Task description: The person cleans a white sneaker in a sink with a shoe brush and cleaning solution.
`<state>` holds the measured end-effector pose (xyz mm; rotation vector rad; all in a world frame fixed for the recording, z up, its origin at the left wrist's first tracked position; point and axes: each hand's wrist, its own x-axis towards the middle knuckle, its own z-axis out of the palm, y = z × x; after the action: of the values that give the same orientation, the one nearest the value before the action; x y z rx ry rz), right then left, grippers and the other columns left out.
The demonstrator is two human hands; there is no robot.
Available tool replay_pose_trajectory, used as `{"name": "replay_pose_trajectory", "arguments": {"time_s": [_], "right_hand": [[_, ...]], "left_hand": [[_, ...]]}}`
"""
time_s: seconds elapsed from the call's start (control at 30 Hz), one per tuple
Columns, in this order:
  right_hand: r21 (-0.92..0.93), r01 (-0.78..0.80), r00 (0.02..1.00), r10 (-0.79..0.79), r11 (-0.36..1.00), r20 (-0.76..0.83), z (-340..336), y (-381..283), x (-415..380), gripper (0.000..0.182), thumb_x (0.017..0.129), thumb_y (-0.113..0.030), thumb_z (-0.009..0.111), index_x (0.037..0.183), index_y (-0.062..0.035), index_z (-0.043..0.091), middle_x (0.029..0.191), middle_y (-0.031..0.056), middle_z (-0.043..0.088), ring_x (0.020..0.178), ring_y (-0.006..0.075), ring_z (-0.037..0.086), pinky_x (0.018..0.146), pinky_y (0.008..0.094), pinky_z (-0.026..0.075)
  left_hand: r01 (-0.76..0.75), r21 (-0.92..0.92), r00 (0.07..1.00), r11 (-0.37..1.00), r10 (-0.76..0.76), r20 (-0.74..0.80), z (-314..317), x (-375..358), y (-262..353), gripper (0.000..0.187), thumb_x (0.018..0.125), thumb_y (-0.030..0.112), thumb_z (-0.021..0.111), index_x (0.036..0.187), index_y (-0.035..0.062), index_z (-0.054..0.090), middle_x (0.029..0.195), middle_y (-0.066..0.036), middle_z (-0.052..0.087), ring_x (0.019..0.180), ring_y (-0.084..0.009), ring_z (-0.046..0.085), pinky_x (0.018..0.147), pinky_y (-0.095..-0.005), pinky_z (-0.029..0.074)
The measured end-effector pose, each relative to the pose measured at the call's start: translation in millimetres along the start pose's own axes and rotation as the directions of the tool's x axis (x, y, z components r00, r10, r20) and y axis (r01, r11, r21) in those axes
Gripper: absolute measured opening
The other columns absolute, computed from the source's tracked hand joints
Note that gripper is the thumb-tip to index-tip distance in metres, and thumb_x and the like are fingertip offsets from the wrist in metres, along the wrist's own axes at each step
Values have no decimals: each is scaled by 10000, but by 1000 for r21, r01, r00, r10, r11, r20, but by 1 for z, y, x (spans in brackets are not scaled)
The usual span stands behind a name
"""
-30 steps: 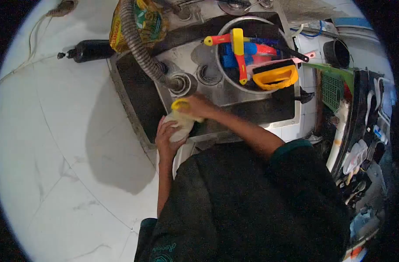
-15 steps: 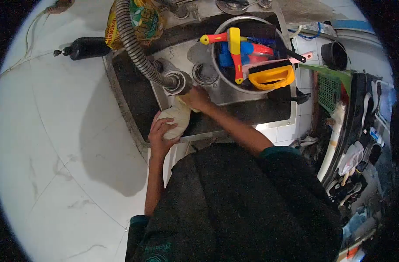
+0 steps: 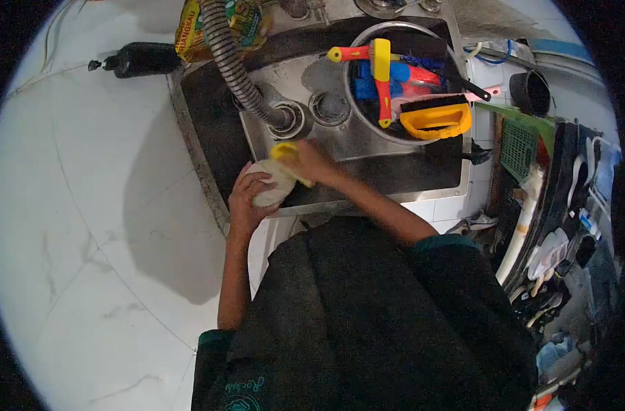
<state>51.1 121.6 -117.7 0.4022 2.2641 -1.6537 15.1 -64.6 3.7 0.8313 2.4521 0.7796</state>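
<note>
At the near edge of the steel machine top [image 3: 367, 147], the left hand [image 3: 246, 198] is wrapped around the body of a pale plastic bottle [image 3: 268, 188], fingers curled shut on it from the left, while the right hand [image 3: 311, 161] is closed over the bottle's yellow cap [image 3: 282, 150], thumb and fingers gripping its rim. The bottle lies tilted, cap end pointing up and away toward the round port [image 3: 288, 120] where the ribbed grey hose [image 3: 234, 61] plugs in; cap and port are near but apart. Just beside that port is a second round opening [image 3: 328, 106], and behind it a metal tub [image 3: 401, 82] holds red, yellow and blue brushes and scrapers. A black spray bottle [image 3: 145, 58] lies on the white tiled floor [image 3: 86, 226] to the left. The step in hand looks like working the cap by twisting. To do it well, I would judge that the left hand should keep the body steady without squeezing, since soft plastic will push liquid out once the seal loosens. The cap end should be raised above the body before the last turn, and the turning should come from the right wrist in short twists, with the bottle kept over the metal top.
</note>
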Motion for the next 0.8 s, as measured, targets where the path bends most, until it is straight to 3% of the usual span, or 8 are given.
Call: {"name": "replay_pose_trajectory", "arguments": {"time_s": [0.03, 0.13, 0.23, 0.33, 0.43, 0.57, 0.6, 0.8], "right_hand": [[29, 130, 991, -131, 991, 6, 0, -6, -7, 501, 811, -364, 711, 1153, -12, 611, 958, 203, 684, 877, 394, 669, 801, 453, 533], [-30, -234, 972, 234, 972, 19, -20, -5, 2, 487, 813, -352, 706, 1153, -15, 614, 924, 203, 686, 866, 376, 676, 805, 443, 535], [118, -39, 987, 20, 992, 156, -20, -17, -6, 441, 813, -345, 703, 1101, -19, 631, 927, 203, 689, 867, 353, 682, 781, 440, 538], [-80, -174, 985, 174, 982, -7, -18, -3, 3, 446, 812, -360, 703, 1091, -17, 641, 933, 204, 692, 874, 343, 684, 797, 434, 535], [156, 105, 989, -120, 982, 90, -12, 0, -2, 424, 810, -367, 701, 1045, -18, 649, 925, 208, 693, 870, 345, 685, 781, 443, 536], [-219, -191, 946, 239, 957, 220, -37, -22, 11, 501, 785, -396, 712, 1087, -3, 633, 1021, 228, 676, 958, 357, 666, 837, 463, 522], [-266, -14, 920, 117, 964, 375, -40, -22, 15, 552, 769, -406, 720, 1101, 23, 615, 1055, 243, 660, 988, 363, 655, 846, 468, 520], [-269, -141, 903, 235, 953, 359, -34, -7, 40, 555, 767, -429, 699, 1073, 27, 616, 1010, 247, 669, 955, 367, 666, 837, 459, 527]], "left_hand": [[25, 15, 1000, 1000, -25, 10, 0, -2, -1, 469, 491, 34, 856, 935, 94, 718, 1096, -65, 660, 1231, -326, 539, 1094, -500, 390], [-31, -32, 1000, 999, 31, -1, 1, 2, -5, 469, 486, 38, 857, 929, 90, 716, 1089, -64, 662, 1216, -324, 548, 1096, -491, 391], [29, -54, 999, 998, -31, -35, 0, 0, -2, 540, 424, 2, 848, 940, 92, 714, 1075, -53, 667, 1164, -314, 583, 1113, -478, 381], [-51, -64, 998, 997, 48, -46, 7, -3, -3, 509, 449, 17, 848, 936, 88, 718, 1062, -65, 670, 1134, -306, 598, 1109, -486, 379], [-33, -54, 997, 998, 29, -77, 5, -7, -7, 469, 475, 50, 852, 924, 90, 722, 1030, -71, 676, 1101, -290, 612, 1105, -496, 381], [31, -74, 993, 997, -39, -110, 8, -5, 1, 451, 491, 67, 853, 920, 93, 718, 1031, -69, 666, 1083, -296, 619, 1098, -497, 392], [17, -57, 992, 998, -24, -124, 8, -3, -1, 452, 489, 64, 851, 921, 93, 719, 1034, -69, 666, 1083, -297, 619, 1099, -497, 391], [3, -76, 991, 997, -13, -132, 13, -10, -8, 470, 460, 44, 836, 914, 89, 720, 1028, -71, 669, 1094, -302, 613, 1107, -493, 382]]}}
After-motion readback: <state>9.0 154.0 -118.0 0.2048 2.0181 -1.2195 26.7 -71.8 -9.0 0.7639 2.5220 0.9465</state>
